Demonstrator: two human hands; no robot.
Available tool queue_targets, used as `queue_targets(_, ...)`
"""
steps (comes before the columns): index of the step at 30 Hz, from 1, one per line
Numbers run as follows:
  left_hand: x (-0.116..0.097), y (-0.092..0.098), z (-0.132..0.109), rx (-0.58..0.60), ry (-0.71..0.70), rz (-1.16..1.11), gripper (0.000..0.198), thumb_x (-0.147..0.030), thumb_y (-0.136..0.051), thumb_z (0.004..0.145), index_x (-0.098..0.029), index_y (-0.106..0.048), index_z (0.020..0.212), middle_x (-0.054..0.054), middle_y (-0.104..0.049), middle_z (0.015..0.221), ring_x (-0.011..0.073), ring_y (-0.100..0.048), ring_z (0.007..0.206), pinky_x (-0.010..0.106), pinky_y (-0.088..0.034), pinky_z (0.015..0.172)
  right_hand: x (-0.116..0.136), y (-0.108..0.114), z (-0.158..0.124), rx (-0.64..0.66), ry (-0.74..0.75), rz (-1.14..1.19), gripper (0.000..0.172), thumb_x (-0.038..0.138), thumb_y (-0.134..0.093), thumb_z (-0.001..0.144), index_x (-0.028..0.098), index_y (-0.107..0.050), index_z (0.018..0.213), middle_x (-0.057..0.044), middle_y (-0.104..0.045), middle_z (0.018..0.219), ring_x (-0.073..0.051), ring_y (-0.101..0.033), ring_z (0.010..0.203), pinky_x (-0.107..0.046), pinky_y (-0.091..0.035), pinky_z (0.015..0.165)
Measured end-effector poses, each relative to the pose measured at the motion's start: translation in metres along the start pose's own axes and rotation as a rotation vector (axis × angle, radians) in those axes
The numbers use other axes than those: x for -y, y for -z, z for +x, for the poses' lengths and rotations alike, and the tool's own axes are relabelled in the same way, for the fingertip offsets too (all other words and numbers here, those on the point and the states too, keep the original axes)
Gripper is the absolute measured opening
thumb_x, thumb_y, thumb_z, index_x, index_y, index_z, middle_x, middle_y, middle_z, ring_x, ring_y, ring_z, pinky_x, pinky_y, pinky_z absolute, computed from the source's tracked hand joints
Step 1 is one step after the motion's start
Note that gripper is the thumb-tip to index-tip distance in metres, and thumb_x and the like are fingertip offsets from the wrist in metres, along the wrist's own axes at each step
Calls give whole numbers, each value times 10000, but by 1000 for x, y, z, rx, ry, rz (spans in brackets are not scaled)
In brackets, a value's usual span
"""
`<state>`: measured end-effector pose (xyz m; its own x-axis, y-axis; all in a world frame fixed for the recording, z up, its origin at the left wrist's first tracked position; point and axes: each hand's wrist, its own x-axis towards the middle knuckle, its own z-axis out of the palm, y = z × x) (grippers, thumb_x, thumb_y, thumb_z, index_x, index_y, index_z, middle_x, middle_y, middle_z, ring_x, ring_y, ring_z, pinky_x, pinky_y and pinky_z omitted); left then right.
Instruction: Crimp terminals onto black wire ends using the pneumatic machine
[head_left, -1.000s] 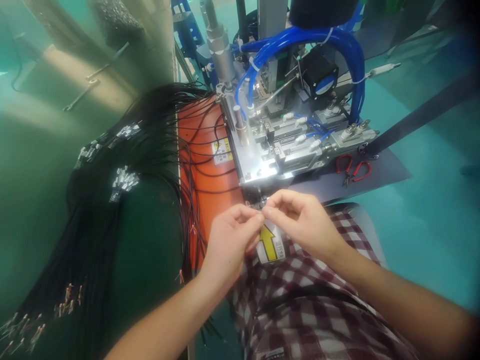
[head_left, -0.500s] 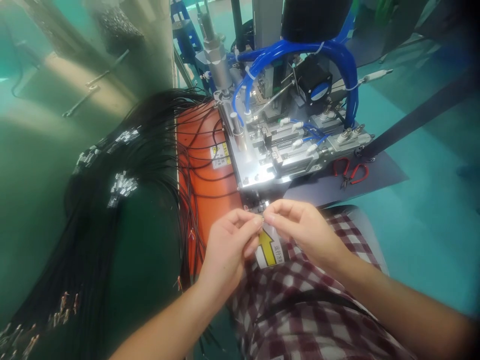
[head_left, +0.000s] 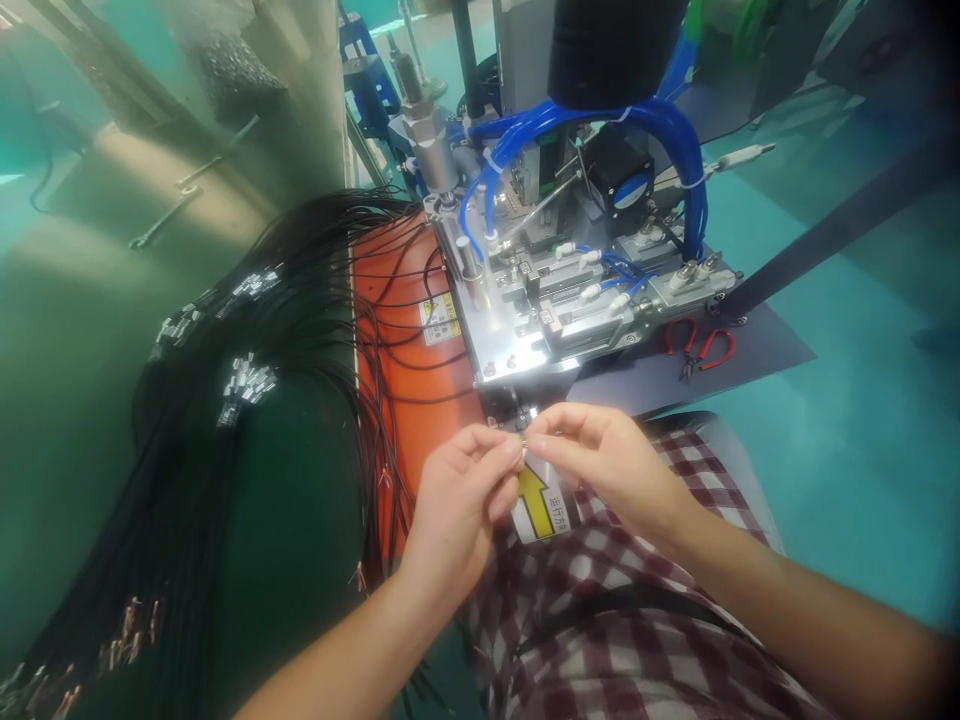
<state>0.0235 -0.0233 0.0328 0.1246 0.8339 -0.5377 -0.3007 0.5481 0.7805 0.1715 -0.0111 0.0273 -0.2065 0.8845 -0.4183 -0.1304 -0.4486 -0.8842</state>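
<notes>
My left hand (head_left: 469,490) and my right hand (head_left: 596,450) meet fingertip to fingertip in front of the machine. Each is closed in a pinch of thumb and forefinger. Between them shows a tiny shiny piece (head_left: 524,441), too small to name. Below the fingers lies a white label with a yellow arrow (head_left: 535,505). Just beyond the hands stands the metal machine (head_left: 517,355), with cylinders, clamps and blue air hoses (head_left: 585,115). Thin black cables (head_left: 420,345) run from its left side across an orange surface (head_left: 420,425).
At left, a large bundle of black cables (head_left: 180,470) lies on a green surface, with silvery ends (head_left: 247,385) and bare copper ends. Red-handled pliers (head_left: 697,352) rest on a grey board at right. A dark post (head_left: 825,235) slants at the right. Hex keys (head_left: 165,215) lie upper left.
The hands keep nearly the same pinch, and slightly more of the tiny piece shows between the fingertips. The view has shifted slightly.
</notes>
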Motion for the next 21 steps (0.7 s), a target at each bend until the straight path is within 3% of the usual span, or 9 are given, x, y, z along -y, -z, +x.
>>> queue_targets(3,1,-1,1,-2,-12,-2,180,-227,-709,753,-138,-564,694,-71,-453,492,12,-288,399,179,-209,451,0,-1,0,-36,44,-54,246,366,-755,680,154,-656,759,-15,-624,704,-109,-504,571,-225,-384,481)
queue_targets(10,3,0,1,-12,-31,32,196,-244,-713,752,-140,-563,680,-79,-419,467,15,-280,397,182,-200,450,-4,-5,1,-99,106,-150,149,298,-686,733,155,-644,736,-33,-626,718,-122,-524,587,-226,-371,472)
queue_targets(17,5,1,0,-6,-36,42,193,-262,-697,780,-151,-563,697,-84,-389,432,29,-278,412,187,-219,464,1,-4,-2,-67,27,-15,221,341,-737,702,137,-651,709,47,-516,539,-57,-380,455,-198,-345,433)
queue_targets(21,4,0,0,-6,-43,34,178,-242,-698,776,-147,-567,702,-78,-410,456,26,-284,417,186,-216,464,0,-3,-2,-60,12,37,188,299,-737,702,129,-658,719,56,-514,536,-43,-366,445,-185,-337,424)
